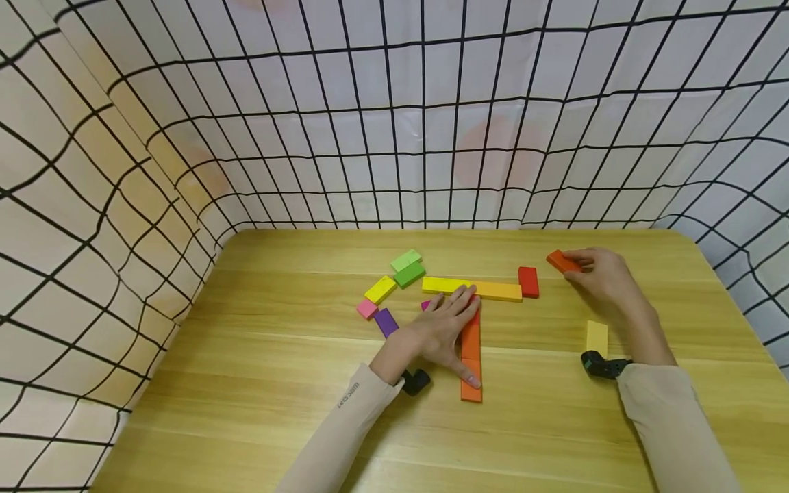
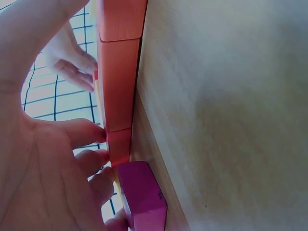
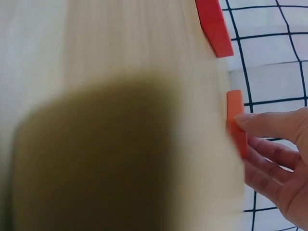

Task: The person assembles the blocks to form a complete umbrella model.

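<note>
My left hand (image 1: 434,335) spreads over a column of orange and red blocks (image 1: 471,349), its thumb near the column's close end and its fingertips near the far end. The column meets a crosswise row of yellow and light orange blocks (image 1: 499,292). In the left wrist view a magenta block (image 2: 142,192) lies beside the fingers; the hand mostly covers it from above. Over at the right, my right hand (image 1: 604,274) pinches an orange block (image 1: 562,261) between thumb and fingers. The right wrist view shows that orange block (image 3: 235,115) under the thumb.
A red block (image 1: 528,282) lies by the row's right end. Left of the row are green blocks (image 1: 409,274), a yellow block (image 1: 380,289), a pink block (image 1: 367,309) and a purple block (image 1: 386,322). A pale yellow block (image 1: 596,337) sits near the right wrist. Checked cloth surrounds the wooden table (image 1: 246,383).
</note>
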Motion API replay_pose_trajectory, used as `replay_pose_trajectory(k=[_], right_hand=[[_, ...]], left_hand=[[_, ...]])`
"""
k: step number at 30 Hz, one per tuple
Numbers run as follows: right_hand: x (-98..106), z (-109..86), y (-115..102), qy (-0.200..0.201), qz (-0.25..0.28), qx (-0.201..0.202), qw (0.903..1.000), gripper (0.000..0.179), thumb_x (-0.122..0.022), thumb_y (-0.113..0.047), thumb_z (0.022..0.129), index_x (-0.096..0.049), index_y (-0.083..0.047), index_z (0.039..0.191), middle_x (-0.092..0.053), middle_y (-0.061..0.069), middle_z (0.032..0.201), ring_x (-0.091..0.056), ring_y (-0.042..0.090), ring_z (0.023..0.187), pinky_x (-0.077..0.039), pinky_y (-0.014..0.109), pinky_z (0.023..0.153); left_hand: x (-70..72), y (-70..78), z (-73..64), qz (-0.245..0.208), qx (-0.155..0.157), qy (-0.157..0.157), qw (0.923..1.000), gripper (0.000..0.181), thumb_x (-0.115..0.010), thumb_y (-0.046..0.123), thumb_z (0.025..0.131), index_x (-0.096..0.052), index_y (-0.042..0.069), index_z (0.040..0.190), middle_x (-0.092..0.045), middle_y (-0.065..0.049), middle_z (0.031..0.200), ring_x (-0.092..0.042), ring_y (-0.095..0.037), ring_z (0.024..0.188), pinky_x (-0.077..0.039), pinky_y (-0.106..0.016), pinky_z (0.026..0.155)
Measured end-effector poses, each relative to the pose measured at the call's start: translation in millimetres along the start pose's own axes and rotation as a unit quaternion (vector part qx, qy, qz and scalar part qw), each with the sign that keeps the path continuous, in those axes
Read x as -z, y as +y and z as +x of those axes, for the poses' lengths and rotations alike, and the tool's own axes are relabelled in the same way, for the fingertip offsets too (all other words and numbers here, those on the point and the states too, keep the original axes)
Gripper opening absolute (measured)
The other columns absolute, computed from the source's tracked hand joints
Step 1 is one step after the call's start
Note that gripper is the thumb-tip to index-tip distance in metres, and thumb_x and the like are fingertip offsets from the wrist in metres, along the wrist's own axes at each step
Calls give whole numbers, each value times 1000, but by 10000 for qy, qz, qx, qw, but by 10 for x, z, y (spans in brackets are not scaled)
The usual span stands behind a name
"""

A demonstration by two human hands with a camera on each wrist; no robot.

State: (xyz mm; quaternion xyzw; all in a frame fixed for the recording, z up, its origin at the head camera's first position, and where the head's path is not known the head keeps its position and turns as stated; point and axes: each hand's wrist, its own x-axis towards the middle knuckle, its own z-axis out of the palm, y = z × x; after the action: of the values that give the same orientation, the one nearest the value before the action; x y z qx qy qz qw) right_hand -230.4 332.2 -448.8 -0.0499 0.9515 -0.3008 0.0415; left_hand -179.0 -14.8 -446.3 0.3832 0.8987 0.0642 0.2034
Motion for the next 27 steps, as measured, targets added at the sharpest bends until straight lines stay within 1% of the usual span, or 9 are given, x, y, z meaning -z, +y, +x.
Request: replay_pose_trajectory(k=[3,6,8,10,13,15,19,24,27], right_hand=[[-3,23,-78,-41,84,-58,9999,47,-66,-17,101,-58,4,143,-59,37,134,-64,50,111,-55,47,85],[-18,81,-192,-78,253,-92,9996,49,-67,-21,101,-59,0,144,-61,34,135,-61,47,118,-52,42,87],[-46,137,-272,-95,418,-72,9991,50,-68,-22,101,-59,-2,145,-61,32,136,-58,48,123,-52,46,91],[-80,202,-351,-54,379,9,9993,49,-71,-22,99,-60,-2,143,-63,32,134,-57,48,125,-49,50,95],[-149,291,-462,-43,391,64,9992,47,-71,-19,98,-62,-2,141,-64,32,134,-58,47,124,-50,49,94],[-195,350,-530,-31,302,112,9995,46,-71,-17,97,-63,-1,139,-64,32,133,-59,46,121,-50,45,91],[-274,447,-621,-75,244,116,9996,43,-69,-13,97,-64,2,137,-62,33,134,-60,45,118,-51,40,88],[-353,521,-668,-240,318,6,9992,43,-68,-13,98,-63,4,138,-61,33,136,-61,44,118,-55,42,89],[-378,541,-674,-251,366,11,9990,43,-68,-15,100,-62,3,139,-62,32,136,-62,44,118,-56,43,90]], left_hand=[[0,2,-2,10,0,-5,10000,141,-80,75,71,1,13,167,16,-6,175,14,-21,162,-1,-47,134],[5,2,-8,10,2,1,10000,141,-80,75,71,1,13,167,16,-6,175,14,-22,162,-1,-48,134],[5,-1,-8,17,-1,8,10000,141,-80,76,71,1,13,167,16,-7,175,14,-22,162,-1,-48,134],[4,-1,-4,0,-12,4,10000,141,-80,75,71,1,13,167,16,-7,175,14,-22,162,-1,-48,134],[2,-2,1,-5,-14,-8,10000,141,-80,75,71,1,13,167,16,-7,175,14,-22,162,-1,-48,133],[3,-5,2,7,-1,-10,10000,141,-80,76,71,1,13,167,16,-6,175,14,-21,162,-1,-48,134],[3,-6,3,-13,10,7,10000,141,-81,76,70,1,13,167,16,-6,175,14,-21,162,-1,-47,134],[4,-5,8,-22,31,12,10000,142,-81,76,70,1,14,167,15,-6,175,14,-21,162,-1,-47,134],[4,-10,7,18,47,22,10000,142,-80,77,69,0,14,168,15,-5,175,14,-21,162,-1,-47,134]])
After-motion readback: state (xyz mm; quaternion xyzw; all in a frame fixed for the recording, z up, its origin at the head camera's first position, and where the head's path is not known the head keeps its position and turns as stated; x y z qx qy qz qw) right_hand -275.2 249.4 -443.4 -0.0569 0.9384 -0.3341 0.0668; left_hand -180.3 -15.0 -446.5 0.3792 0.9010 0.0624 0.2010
